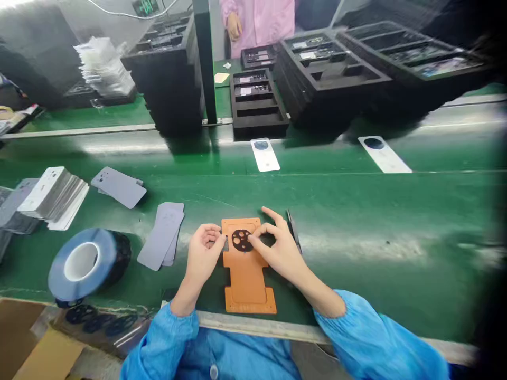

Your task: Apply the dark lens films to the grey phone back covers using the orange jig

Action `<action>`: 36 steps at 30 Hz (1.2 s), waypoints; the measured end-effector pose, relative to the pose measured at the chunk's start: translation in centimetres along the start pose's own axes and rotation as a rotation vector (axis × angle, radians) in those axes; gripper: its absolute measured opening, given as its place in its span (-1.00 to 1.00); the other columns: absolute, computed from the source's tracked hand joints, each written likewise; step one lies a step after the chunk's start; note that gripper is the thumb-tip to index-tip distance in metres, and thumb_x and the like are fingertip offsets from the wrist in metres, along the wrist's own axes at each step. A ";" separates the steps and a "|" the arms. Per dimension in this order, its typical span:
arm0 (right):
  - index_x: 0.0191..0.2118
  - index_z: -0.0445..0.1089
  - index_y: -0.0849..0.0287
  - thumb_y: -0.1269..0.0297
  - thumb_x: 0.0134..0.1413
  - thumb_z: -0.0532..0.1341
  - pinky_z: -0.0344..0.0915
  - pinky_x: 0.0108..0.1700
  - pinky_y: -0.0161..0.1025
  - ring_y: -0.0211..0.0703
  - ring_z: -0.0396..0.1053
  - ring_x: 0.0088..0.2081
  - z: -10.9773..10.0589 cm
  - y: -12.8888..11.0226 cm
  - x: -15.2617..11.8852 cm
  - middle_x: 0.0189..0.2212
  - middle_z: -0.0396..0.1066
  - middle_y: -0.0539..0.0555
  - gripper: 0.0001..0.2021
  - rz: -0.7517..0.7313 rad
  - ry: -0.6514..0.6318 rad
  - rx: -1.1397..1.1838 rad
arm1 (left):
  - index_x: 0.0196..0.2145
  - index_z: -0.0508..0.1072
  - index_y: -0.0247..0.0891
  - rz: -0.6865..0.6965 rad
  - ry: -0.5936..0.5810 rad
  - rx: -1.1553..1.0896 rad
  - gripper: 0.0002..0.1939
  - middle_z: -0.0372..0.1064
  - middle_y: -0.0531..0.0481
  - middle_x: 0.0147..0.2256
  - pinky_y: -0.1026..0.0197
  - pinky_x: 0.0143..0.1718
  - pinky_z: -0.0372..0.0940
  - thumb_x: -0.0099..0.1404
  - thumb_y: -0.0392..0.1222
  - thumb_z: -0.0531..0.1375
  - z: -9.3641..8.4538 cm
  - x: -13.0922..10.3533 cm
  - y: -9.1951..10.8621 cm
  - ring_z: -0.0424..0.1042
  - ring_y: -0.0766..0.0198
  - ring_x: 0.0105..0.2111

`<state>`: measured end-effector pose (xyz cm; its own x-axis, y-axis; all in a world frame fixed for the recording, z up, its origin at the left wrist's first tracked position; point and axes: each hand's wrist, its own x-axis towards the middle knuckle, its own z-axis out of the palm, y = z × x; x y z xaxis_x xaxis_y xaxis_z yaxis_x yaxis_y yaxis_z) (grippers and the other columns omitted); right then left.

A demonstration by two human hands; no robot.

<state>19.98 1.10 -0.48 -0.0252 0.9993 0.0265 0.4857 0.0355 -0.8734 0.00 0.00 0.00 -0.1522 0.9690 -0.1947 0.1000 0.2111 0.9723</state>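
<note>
An orange fixture plate lies on the green surface in front of me. Near its top is a round dark piece with several holes. My right hand pinches at the right edge of this piece, thumb and index finger together, the other fingers raised. My left hand is closed beside the plate's upper left edge, thumb against the fingers; what it holds, if anything, is too small to name. A thin dark tool lies just right of my right hand.
Grey phone-shaped panels and a large blue tape roll lie at left, with a stack of panels behind. Black trays stand at the back. Two white panels lie beyond the fixture. A person in pink stands opposite.
</note>
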 end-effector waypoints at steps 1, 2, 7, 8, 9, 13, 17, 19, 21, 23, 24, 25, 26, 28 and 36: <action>-0.45 0.47 0.09 0.16 0.06 0.33 0.00 0.35 0.27 0.19 0.05 0.39 0.0 0.1 -0.1 0.34 0.15 0.25 -0.85 0.001 0.006 0.002 | -0.22 0.41 -0.27 -0.005 -0.013 -0.003 -0.75 0.37 0.06 -0.38 0.29 -0.32 0.32 0.15 -0.19 0.31 0.1 0.0 -0.2 0.39 0.33 -0.38; -0.45 0.46 0.09 0.16 0.06 0.32 0.01 0.35 0.27 0.20 0.05 0.39 0.0 0.1 -0.2 0.33 0.15 0.25 -0.84 0.002 0.010 0.003 | -0.22 0.41 -0.27 -0.009 -0.024 -0.004 -0.75 0.36 0.06 -0.39 0.29 -0.33 0.31 0.14 -0.20 0.32 0.3 0.1 -0.4 0.39 0.34 -0.39; -0.45 0.44 0.09 0.17 0.06 0.32 0.02 0.34 0.29 0.23 0.06 0.39 0.2 0.3 -0.2 0.32 0.17 0.26 -0.85 -0.002 0.017 -0.005 | -0.22 0.41 -0.28 -0.014 -0.040 0.027 -0.75 0.32 0.09 -0.42 0.33 -0.39 0.26 0.14 -0.21 0.32 0.6 0.1 -0.7 0.36 0.37 -0.42; -0.45 0.44 0.09 0.17 0.06 0.32 0.02 0.34 0.29 0.23 0.07 0.39 0.2 0.3 -0.1 0.32 0.17 0.26 -0.85 -0.002 0.017 -0.008 | -0.22 0.41 -0.28 -0.015 -0.039 0.040 -0.76 0.31 0.10 -0.42 0.34 -0.41 0.24 0.15 -0.21 0.32 0.7 0.1 -0.7 0.35 0.37 -0.43; -0.44 0.44 0.09 0.17 0.06 0.32 0.02 0.34 0.29 0.23 0.07 0.38 0.2 0.3 -0.1 0.32 0.17 0.25 -0.85 -0.003 0.016 -0.011 | -0.22 0.42 -0.28 -0.016 -0.039 0.052 -0.76 0.30 0.10 -0.42 0.35 -0.42 0.23 0.15 -0.21 0.32 0.7 0.1 -0.7 0.34 0.37 -0.43; -0.44 0.44 0.09 0.18 0.07 0.31 0.04 0.33 0.29 0.24 0.08 0.38 0.2 0.5 0.0 0.30 0.20 0.25 -0.85 -0.015 0.019 -0.026 | -0.23 0.43 -0.28 -0.017 -0.048 0.089 -0.77 0.29 0.10 -0.43 0.37 -0.47 0.19 0.17 -0.20 0.32 0.8 0.1 -0.5 0.32 0.37 -0.44; -0.44 0.43 0.09 0.19 0.07 0.31 0.07 0.32 0.29 0.24 0.11 0.36 0.2 0.6 0.1 0.27 0.23 0.27 -0.85 -0.034 0.026 -0.042 | -0.22 0.44 -0.28 -0.006 -0.047 0.129 -0.78 0.26 0.12 -0.44 0.38 -0.47 0.17 0.18 -0.20 0.31 0.9 0.1 -0.4 0.29 0.40 -0.46; -0.45 0.43 0.09 0.18 0.07 0.30 0.07 0.32 0.29 0.25 0.12 0.36 0.2 0.7 0.1 0.27 0.23 0.27 -0.85 -0.033 0.032 -0.046 | -0.22 0.44 -0.27 -0.001 -0.045 0.139 -0.78 0.24 0.13 -0.45 0.38 -0.46 0.16 0.18 -0.20 0.31 0.9 0.1 -0.4 0.28 0.40 -0.46; -0.45 0.43 0.09 0.18 0.07 0.31 0.07 0.32 0.29 0.25 0.13 0.35 0.2 0.8 0.1 0.27 0.24 0.25 -0.85 -0.031 0.041 -0.051 | -0.22 0.44 -0.26 0.002 -0.041 0.144 -0.79 0.23 0.14 -0.46 0.38 -0.46 0.16 0.18 -0.20 0.31 1.0 0.0 -0.5 0.28 0.39 -0.46; -0.45 0.43 0.08 0.18 0.06 0.31 0.07 0.32 0.28 0.25 0.15 0.34 0.3 0.9 0.2 0.27 0.24 0.24 -0.85 -0.036 0.047 -0.060 | -0.24 0.43 -0.26 0.007 -0.033 0.150 -0.80 0.22 0.15 -0.47 0.37 -0.47 0.15 0.17 -0.21 0.30 1.1 0.0 -0.4 0.27 0.39 -0.46; -0.44 0.43 0.08 0.19 0.06 0.31 0.08 0.32 0.27 0.24 0.15 0.34 0.3 0.9 0.2 0.27 0.24 0.24 -0.86 -0.040 0.047 -0.065 | -0.25 0.43 -0.26 0.008 -0.028 0.154 -0.80 0.21 0.15 -0.48 0.37 -0.47 0.14 0.16 -0.21 0.30 1.2 0.0 -0.4 0.27 0.39 -0.47; -0.43 0.44 0.08 0.19 0.06 0.32 0.08 0.33 0.26 0.24 0.15 0.34 0.3 1.0 0.2 0.26 0.24 0.24 -0.87 -0.044 0.046 -0.072 | -0.25 0.43 -0.26 0.007 -0.023 0.158 -0.81 0.21 0.16 -0.48 0.37 -0.47 0.14 0.16 -0.22 0.30 1.2 0.0 -0.3 0.26 0.39 -0.47; -0.42 0.45 0.08 0.19 0.05 0.32 0.09 0.32 0.26 0.24 0.15 0.34 0.2 1.0 0.3 0.26 0.24 0.25 -0.88 -0.047 0.044 -0.080 | -0.26 0.43 -0.26 0.006 -0.018 0.163 -0.81 0.20 0.16 -0.49 0.37 -0.47 0.14 0.15 -0.22 0.30 1.2 0.0 -0.2 0.26 0.39 -0.48; -0.39 0.46 0.08 0.20 0.04 0.33 0.10 0.32 0.25 0.23 0.14 0.34 0.0 1.0 0.3 0.26 0.23 0.25 -0.90 -0.047 0.032 -0.094 | -0.27 0.42 -0.25 0.004 -0.010 0.173 -0.82 0.19 0.17 -0.50 0.37 -0.46 0.14 0.14 -0.23 0.30 1.3 0.0 -0.1 0.25 0.39 -0.48; -0.37 0.48 0.06 0.12 0.04 0.38 0.13 0.29 0.24 0.21 0.22 0.30 -1.3 1.5 0.9 0.26 0.27 0.19 -0.84 -0.035 -0.039 -0.137 | -0.28 0.41 -0.24 -0.003 -0.013 0.180 -0.81 0.17 0.18 -0.50 0.36 -0.47 0.13 0.12 -0.26 0.29 1.4 0.1 -0.2 0.23 0.40 -0.49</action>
<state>21.79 2.07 -1.12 -0.0769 0.9965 0.0340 0.5985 0.0734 -0.7978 1.30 0.21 -0.35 -0.1401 0.9697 -0.2001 0.2742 0.2322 0.9332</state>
